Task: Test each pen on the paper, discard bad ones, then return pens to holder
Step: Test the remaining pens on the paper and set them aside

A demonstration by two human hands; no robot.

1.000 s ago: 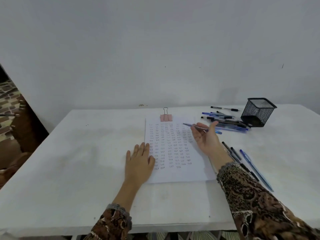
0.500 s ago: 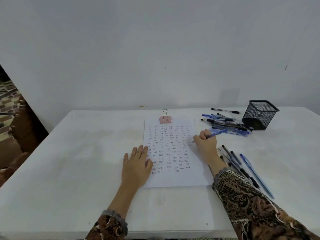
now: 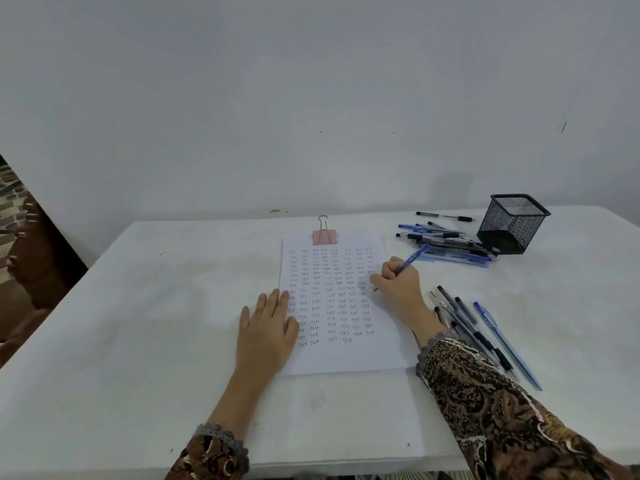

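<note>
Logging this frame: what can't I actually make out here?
- Head view: whether the blue pen in the right hand leaves ink on the paper; too small, and the fist covers the barrel.
- Head view: what the mesh holder contains; its wall blocks the inside.
- Head view: how many pens lie beside the right sleeve; it covers some.
- Head view: part of the paper's left edge; the left hand rests on it.

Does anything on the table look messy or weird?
Only the pens: a far pile lies beside the mesh holder, a near pile by the right sleeve, none standing in the holder. That fits testing. The holder looks tilted, perhaps from the wide lens. Nothing spilled or broken.
</note>
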